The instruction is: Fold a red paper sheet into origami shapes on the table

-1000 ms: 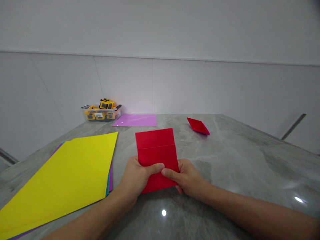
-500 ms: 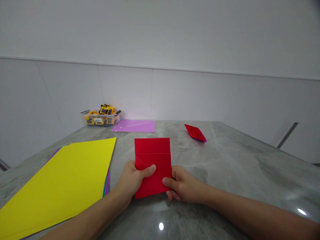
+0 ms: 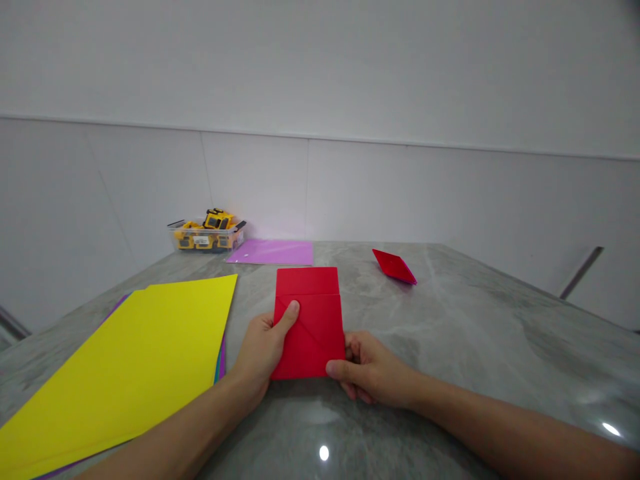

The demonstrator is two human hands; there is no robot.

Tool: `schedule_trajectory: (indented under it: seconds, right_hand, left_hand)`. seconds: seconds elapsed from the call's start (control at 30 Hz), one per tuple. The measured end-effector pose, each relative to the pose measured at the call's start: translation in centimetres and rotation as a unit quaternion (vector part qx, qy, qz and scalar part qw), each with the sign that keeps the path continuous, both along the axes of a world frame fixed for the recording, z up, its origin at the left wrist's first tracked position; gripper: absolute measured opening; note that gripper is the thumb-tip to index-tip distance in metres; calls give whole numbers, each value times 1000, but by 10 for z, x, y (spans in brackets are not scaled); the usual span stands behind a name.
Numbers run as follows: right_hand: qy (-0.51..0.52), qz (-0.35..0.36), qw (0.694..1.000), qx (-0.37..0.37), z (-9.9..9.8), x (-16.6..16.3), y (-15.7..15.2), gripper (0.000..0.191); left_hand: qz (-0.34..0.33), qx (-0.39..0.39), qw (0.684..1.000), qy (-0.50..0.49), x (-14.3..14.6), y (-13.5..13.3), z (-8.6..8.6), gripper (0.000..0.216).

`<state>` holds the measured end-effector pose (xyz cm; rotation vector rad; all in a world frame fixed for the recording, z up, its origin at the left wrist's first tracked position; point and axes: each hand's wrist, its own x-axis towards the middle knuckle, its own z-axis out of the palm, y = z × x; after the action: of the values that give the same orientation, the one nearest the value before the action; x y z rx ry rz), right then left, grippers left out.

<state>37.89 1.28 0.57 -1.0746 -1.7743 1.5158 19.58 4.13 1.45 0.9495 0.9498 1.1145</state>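
Note:
A folded red paper (image 3: pixel 315 327), shaped like an envelope with a crease line across its upper part, is held up above the table at the centre. My left hand (image 3: pixel 265 350) is closed on its left side, the thumb lying on the front face and the other fingers mostly hidden behind. At the lower right corner my right hand (image 3: pixel 365 367) pinches the paper between thumb and curled fingers. Faint diagonal crease lines show on the front face.
Large yellow sheets (image 3: pixel 135 360), with purple and teal ones beneath, lie at the left. A clear box (image 3: pixel 207 239) of yellow toy vehicles stands at the back left, beside a lilac sheet (image 3: pixel 275 252). Another folded red piece (image 3: pixel 394 267) rests on the grey marbled table (image 3: pixel 480 340).
The red paper has risen slightly, and its bottom edge now looks level. My left thumb has moved up its front. My right hand stays at the lower right corner.

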Motion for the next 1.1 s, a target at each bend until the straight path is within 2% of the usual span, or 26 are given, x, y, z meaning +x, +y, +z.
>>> schedule_trajectory:
  seconds: [0.1,0.17,0.23,0.53,0.63,0.77,0.97,1.1]
  right_hand:
    - [-8,-12,1000,28,-1,-2,-2,38]
    - [-5,-22,998,52,-3,-4,-2,40]
    - [-3,-28,997,71,-5,-4,-3,40]
    - [15,-65,995,75,-7,-9,-3,35]
    - [5,-74,996,56,-6,-8,-3,32]
    - [-4,-52,998,17,-4,-6,-4,27]
    - [7,-37,999,-1,-6,-7,-3,46]
    - [49,-90,995,-19,-11,-8,3,59]
  left_hand:
    - [-42,42,998,-22,-1,-3,4,38]
    - [-85,51,994,-36,-1,-5,4,42]
    - [-99,49,993,-38,0,-6,3,42]
    - [-64,37,997,-20,3,-9,7,42]
    - [-47,39,998,-12,3,-9,9,40]
    - [-34,38,998,-27,3,-8,10,37]
    - [-61,20,997,-53,3,-10,9,37]
    - [-82,21,995,-44,4,-7,5,32]
